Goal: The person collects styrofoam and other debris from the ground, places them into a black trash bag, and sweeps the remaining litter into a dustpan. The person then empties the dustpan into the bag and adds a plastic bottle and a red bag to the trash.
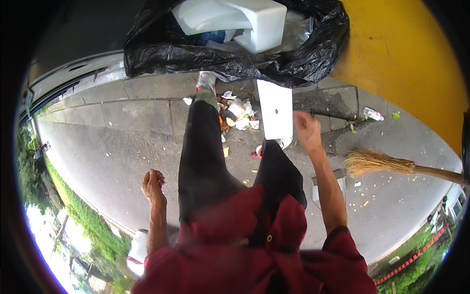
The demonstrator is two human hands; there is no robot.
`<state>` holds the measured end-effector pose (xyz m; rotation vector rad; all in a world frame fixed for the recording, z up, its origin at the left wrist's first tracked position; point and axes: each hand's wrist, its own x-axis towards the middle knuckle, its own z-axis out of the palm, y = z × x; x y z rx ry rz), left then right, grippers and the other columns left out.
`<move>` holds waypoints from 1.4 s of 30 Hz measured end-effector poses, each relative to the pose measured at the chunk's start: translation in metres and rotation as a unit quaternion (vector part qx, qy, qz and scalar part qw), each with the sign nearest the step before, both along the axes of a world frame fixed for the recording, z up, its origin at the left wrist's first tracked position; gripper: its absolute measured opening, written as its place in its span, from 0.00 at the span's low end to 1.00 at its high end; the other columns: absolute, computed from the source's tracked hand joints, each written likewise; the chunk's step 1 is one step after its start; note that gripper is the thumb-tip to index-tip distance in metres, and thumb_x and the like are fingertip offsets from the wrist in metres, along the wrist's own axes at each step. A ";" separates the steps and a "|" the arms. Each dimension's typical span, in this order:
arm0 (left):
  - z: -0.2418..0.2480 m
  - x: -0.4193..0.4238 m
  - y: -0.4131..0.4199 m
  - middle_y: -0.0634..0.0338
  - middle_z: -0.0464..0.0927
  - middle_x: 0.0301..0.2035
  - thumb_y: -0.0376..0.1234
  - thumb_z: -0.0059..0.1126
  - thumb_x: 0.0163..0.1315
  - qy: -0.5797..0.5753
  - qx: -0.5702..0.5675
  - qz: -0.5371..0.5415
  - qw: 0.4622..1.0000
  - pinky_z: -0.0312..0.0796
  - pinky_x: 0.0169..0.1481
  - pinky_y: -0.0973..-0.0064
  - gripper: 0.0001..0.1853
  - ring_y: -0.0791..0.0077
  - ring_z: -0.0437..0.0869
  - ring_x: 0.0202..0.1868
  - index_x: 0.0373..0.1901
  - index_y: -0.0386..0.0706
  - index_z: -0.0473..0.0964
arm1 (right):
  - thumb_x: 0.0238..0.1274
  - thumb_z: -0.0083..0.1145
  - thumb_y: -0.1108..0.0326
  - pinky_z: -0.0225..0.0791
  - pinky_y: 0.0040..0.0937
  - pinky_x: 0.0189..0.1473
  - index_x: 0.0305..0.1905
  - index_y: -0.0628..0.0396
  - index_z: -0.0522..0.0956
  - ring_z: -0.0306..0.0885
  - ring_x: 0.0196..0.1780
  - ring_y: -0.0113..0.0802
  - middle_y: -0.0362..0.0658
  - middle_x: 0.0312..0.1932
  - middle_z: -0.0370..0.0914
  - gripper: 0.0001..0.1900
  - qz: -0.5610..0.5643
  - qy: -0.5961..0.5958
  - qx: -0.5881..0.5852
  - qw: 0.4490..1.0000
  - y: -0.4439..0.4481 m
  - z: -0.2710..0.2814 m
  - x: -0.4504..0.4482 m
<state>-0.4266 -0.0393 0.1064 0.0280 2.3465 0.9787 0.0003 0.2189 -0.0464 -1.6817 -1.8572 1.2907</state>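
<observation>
My left hand (152, 183) hangs over the pavement with its fingers curled together, no object visible in it. My right hand (307, 128) is at the right edge of a flat white panel (275, 110); whether its fingers grip the edge cannot be told. The panel stands out below the rim of a black plastic bag (227, 60) and partly covers my shoe. Inside the bag lie a large white moulded plastic or foam piece (268, 25) and clear plastic. A pile of litter (238, 112), with crumpled paper and leaves, lies between my feet.
A straw broom (382, 163) extends in from the right. A dustpan-like object (339, 182) is partly behind my right forearm. A plastic bottle (373, 114) lies near a yellow surface (396, 47). Fallen leaves dot the pavement. Grass and a white vehicle (137, 250) appear at lower left.
</observation>
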 end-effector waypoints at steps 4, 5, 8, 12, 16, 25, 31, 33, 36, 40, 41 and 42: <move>-0.023 -0.009 0.006 0.63 0.74 0.21 0.34 0.54 0.71 0.050 -0.026 -0.140 0.989 0.64 0.30 0.80 0.12 0.82 0.71 0.24 0.32 0.36 0.79 | 0.58 0.63 0.67 0.76 0.34 0.41 0.45 0.56 0.83 0.87 0.40 0.38 0.51 0.34 0.85 0.10 0.001 -0.159 -0.107 0.982 -0.136 -0.098 0.130; -0.029 -0.007 0.024 0.63 0.74 0.21 0.33 0.54 0.70 0.075 -0.047 -0.191 0.978 0.65 0.30 0.80 0.10 0.82 0.72 0.24 0.33 0.36 0.80 | 0.57 0.62 0.68 0.76 0.34 0.40 0.44 0.55 0.84 0.87 0.39 0.38 0.51 0.33 0.85 0.10 -0.001 -0.197 -0.128 0.972 -0.168 -0.119 0.155; -0.100 -0.028 0.027 0.64 0.76 0.22 0.29 0.53 0.68 0.056 -0.038 -0.277 0.959 0.69 0.32 0.79 0.08 0.81 0.74 0.25 0.37 0.38 0.82 | 0.56 0.62 0.67 0.76 0.37 0.39 0.43 0.56 0.84 0.87 0.39 0.41 0.49 0.31 0.86 0.11 -0.072 -0.245 -0.180 0.950 -0.241 -0.183 0.215; -0.247 -0.060 0.012 0.65 0.78 0.26 0.26 0.54 0.67 -0.010 -0.109 -0.400 0.910 0.71 0.32 0.81 0.09 0.81 0.78 0.29 0.44 0.41 0.82 | 0.57 0.63 0.60 0.76 0.45 0.49 0.43 0.56 0.85 0.85 0.44 0.51 0.54 0.35 0.85 0.13 -0.146 -0.245 -0.263 0.922 -0.246 -0.245 0.215; -0.424 -0.145 -0.041 0.47 0.85 0.37 0.31 0.50 0.64 0.049 -0.212 -0.506 0.835 0.77 0.48 0.61 0.18 0.56 0.87 0.42 0.54 0.49 0.80 | 0.52 0.72 0.50 0.72 0.43 0.59 0.64 0.57 0.74 0.80 0.58 0.53 0.60 0.53 0.82 0.36 -0.140 -0.290 -0.089 0.943 -0.209 -0.334 0.149; -0.611 -0.224 0.007 0.38 0.78 0.56 0.25 0.37 0.61 0.065 -0.220 -0.591 0.774 0.69 0.63 0.48 0.37 0.39 0.77 0.61 0.73 0.66 0.60 | 0.43 0.76 0.53 0.76 0.40 0.51 0.56 0.69 0.79 0.85 0.48 0.51 0.59 0.48 0.84 0.37 -0.281 -0.275 -0.203 0.897 -0.186 -0.421 0.077; -0.552 -0.156 0.037 0.44 0.85 0.44 0.33 0.58 0.64 0.051 -0.240 -0.598 0.763 0.76 0.50 0.57 0.22 0.48 0.86 0.49 0.61 0.52 0.71 | 0.49 0.71 0.58 0.73 0.42 0.54 0.55 0.61 0.81 0.84 0.50 0.53 0.57 0.46 0.85 0.28 -0.263 -0.324 -0.169 0.893 -0.190 -0.327 0.092; -0.505 -0.127 0.037 0.43 0.82 0.52 0.31 0.55 0.63 0.021 -0.212 -0.654 0.726 0.76 0.52 0.57 0.31 0.49 0.86 0.49 0.70 0.56 0.66 | 0.51 0.70 0.59 0.72 0.44 0.57 0.55 0.57 0.82 0.82 0.53 0.56 0.56 0.47 0.84 0.25 -0.246 -0.363 -0.155 0.885 -0.186 -0.262 0.108; -0.421 -0.071 0.034 0.46 0.73 0.64 0.31 0.57 0.63 -0.138 -0.084 -0.615 0.772 0.75 0.58 0.61 0.39 0.55 0.83 0.56 0.77 0.57 0.56 | 0.50 0.69 0.63 0.70 0.46 0.59 0.57 0.53 0.81 0.76 0.56 0.57 0.53 0.55 0.80 0.26 -0.164 -0.439 -0.078 0.880 -0.181 -0.154 0.137; -0.247 0.030 0.068 0.51 0.56 0.73 0.36 0.68 0.61 -0.332 0.026 -0.524 0.784 0.63 0.71 0.59 0.52 0.60 0.59 0.74 0.81 0.48 0.42 | 0.45 0.70 0.75 0.67 0.48 0.60 0.56 0.55 0.81 0.72 0.55 0.56 0.51 0.57 0.79 0.26 -0.063 -0.393 0.051 0.916 -0.161 0.003 0.118; -0.198 0.050 0.079 0.48 0.55 0.74 0.41 0.72 0.57 -0.240 0.027 -0.579 0.779 0.58 0.75 0.57 0.57 0.56 0.56 0.75 0.80 0.43 0.41 | 0.43 0.70 0.78 0.67 0.48 0.61 0.55 0.56 0.81 0.72 0.55 0.56 0.51 0.55 0.79 0.27 -0.046 -0.362 0.074 0.928 -0.158 0.041 0.103; -0.161 0.060 0.082 0.46 0.54 0.74 0.43 0.75 0.54 -0.171 0.084 -0.632 0.751 0.54 0.77 0.59 0.62 0.54 0.56 0.76 0.80 0.40 0.38 | 0.39 0.71 0.79 0.66 0.49 0.61 0.54 0.57 0.82 0.72 0.55 0.56 0.52 0.54 0.79 0.29 -0.023 -0.345 0.087 0.934 -0.150 0.077 0.083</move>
